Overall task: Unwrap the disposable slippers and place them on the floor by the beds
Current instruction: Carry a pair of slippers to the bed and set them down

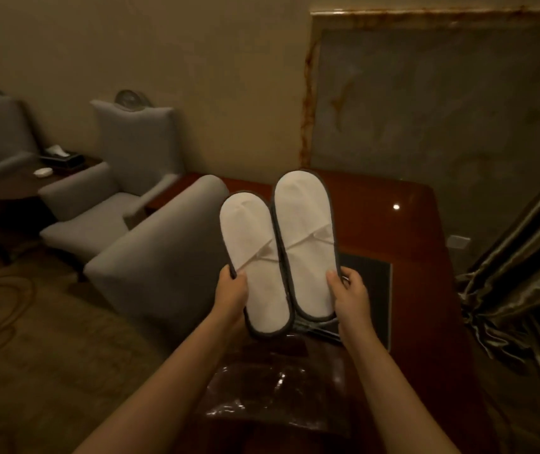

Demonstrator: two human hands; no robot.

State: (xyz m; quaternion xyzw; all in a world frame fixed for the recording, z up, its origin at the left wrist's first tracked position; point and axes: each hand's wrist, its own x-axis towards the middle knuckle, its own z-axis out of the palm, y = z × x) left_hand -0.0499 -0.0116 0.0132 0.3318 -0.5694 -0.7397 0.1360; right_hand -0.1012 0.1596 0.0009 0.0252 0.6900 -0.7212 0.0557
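Both slippers out of their wrap, one in each hand, held above the bench.

The left hand (231,291) has its grip pinching the left slipper (250,253) by its heel edge; the right hand (348,290) pinches the right slipper (306,237) likewise. A clear wrapper (262,394) lies crumpled at the near edge of the glossy red-brown bench (402,231). Keeping the soles flat and the pair side by side should let them land neatly; no bed shows yet. Grey armchairs (124,191) stand left on patterned carpet (16,322).
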